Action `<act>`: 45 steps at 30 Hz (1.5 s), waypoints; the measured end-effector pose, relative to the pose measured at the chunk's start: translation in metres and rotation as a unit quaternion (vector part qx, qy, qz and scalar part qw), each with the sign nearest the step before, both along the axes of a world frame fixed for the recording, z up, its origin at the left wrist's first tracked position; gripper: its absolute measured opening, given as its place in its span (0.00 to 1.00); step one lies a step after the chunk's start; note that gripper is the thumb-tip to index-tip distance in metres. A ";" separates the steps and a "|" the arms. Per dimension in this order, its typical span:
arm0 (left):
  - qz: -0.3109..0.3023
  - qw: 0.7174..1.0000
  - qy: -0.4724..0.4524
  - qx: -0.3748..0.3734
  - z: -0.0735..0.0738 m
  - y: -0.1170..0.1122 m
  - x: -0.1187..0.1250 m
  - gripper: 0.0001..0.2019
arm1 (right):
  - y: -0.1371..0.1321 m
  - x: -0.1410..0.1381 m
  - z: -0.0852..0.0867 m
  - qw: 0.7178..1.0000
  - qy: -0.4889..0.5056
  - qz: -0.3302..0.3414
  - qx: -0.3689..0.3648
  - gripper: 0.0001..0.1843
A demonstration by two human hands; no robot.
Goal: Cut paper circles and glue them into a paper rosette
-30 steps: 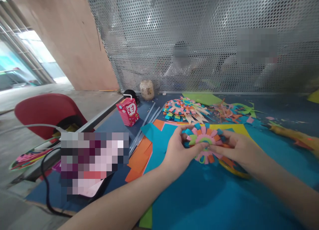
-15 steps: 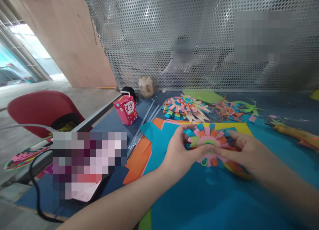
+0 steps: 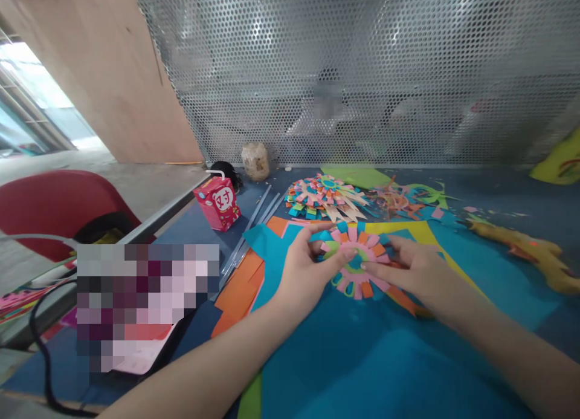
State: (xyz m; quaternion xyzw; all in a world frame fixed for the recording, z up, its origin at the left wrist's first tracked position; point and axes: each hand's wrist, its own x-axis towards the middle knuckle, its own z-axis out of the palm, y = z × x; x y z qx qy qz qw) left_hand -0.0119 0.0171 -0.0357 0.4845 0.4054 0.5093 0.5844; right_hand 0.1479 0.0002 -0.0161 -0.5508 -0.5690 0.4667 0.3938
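A round paper flower with pink, orange, blue and green folded petals sits between both hands, just above the blue paper sheet. My left hand grips its left edge, thumb pressed near the green centre. My right hand pinches its right side with thumb and fingers. A pile of finished paper flowers lies farther back on the table.
A red drink carton with a straw stands at the left, beside grey strips. Orange sheets, paper scraps and a yellow glue gun lie around. A perforated metal screen closes the back; a red chair is left.
The view has shifted, so everything sits a little more to the left. Both hands keep hold of the paper flower, and the fingers have shifted slightly along its edge.
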 end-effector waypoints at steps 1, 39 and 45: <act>0.002 1.000 -0.010 -0.009 0.001 0.000 0.000 0.25 | 0.000 0.000 0.000 1.000 0.003 0.002 -0.001 0.22; -0.005 0.999 0.001 0.034 0.000 -0.006 0.004 0.21 | 0.000 0.001 -0.003 0.999 -0.033 -0.019 0.023 0.19; -0.006 1.000 -0.005 0.016 -0.002 -0.005 0.005 0.24 | 0.003 0.002 -0.005 0.998 -0.057 0.013 0.037 0.18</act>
